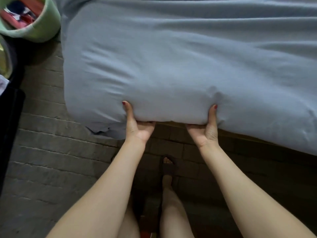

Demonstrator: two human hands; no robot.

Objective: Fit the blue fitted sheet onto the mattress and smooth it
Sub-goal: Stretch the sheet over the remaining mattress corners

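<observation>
Nearest the camera: two bare forearms and two legs, one foot [169, 164] on the brick floor [51, 152] just short of the mattress [171, 66].

Left hand [139, 129]: grip closed on the mattress near edge, thumb on top, fingers curled underneath and hidden. Right hand [205, 133]: same grip on the same edge, thumb up, fingers under. Two hands, apart, both clamping through the blue fitted sheet [188, 40].

Sheet covers the whole visible mattress top and wraps its near-left corner; shallow wrinkles run across it. A loose flap hangs below that corner.

Beyond the mattress's far-left corner: one green basket [42, 30] holding coloured cloth.
</observation>
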